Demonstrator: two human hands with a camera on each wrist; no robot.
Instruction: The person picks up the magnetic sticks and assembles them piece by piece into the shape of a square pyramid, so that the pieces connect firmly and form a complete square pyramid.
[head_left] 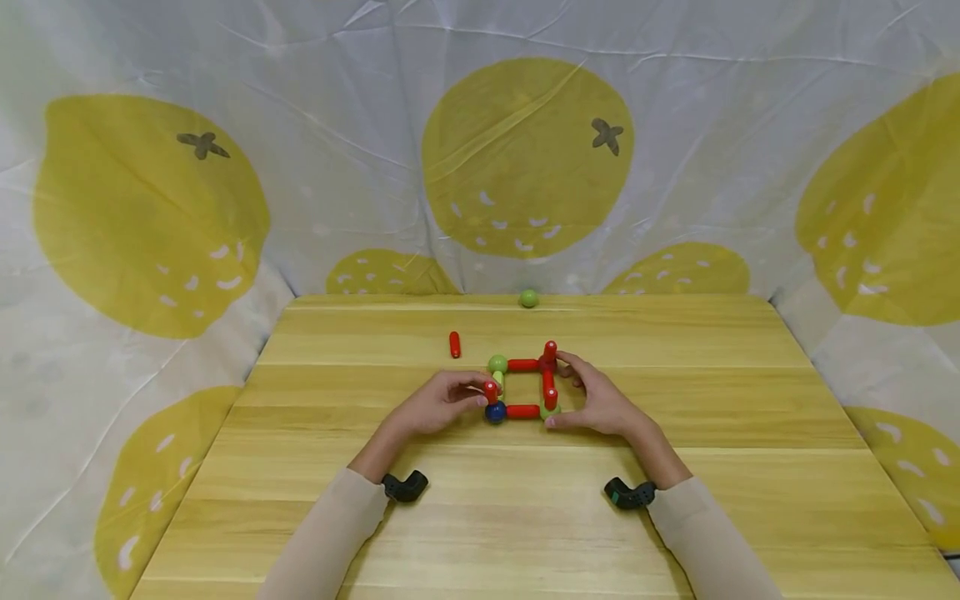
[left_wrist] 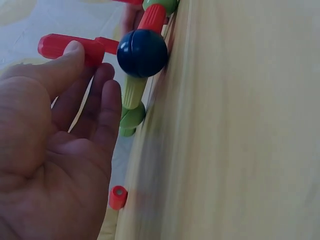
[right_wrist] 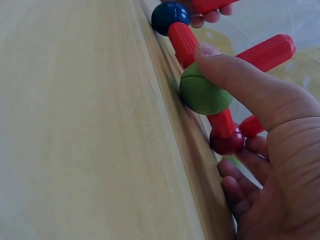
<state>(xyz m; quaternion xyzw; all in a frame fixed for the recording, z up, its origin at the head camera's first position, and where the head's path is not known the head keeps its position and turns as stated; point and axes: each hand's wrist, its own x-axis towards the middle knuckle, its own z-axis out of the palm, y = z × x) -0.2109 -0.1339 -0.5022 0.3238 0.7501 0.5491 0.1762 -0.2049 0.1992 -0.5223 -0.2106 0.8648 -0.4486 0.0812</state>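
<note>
On the wooden tabletop [head_left: 525,500] the square frame [head_left: 522,387] of rods and balls lies flat near the middle, its four sides closed, so the base looks finished. Uprights have begun: a red rod [head_left: 551,351] stands on the far right corner, another [head_left: 551,398] on the near right corner, and a third [head_left: 491,391] on the near left corner over the blue ball [head_left: 495,412]. The far left corner, a green ball [head_left: 497,363], carries no upright, and nothing yet joins the tops. A loose red rod [head_left: 454,344] lies just beyond the frame to the left, and a loose green ball [head_left: 528,298] sits at the tabletop's far edge.

The left hand [head_left: 442,402] pinches the near left upright between thumb and fingers. The right hand [head_left: 596,400] cups the frame's right side, thumb pressed on the near right green ball [right_wrist: 205,94]; its fingers curl by the far upright, though whether they grip it is unclear.
</note>
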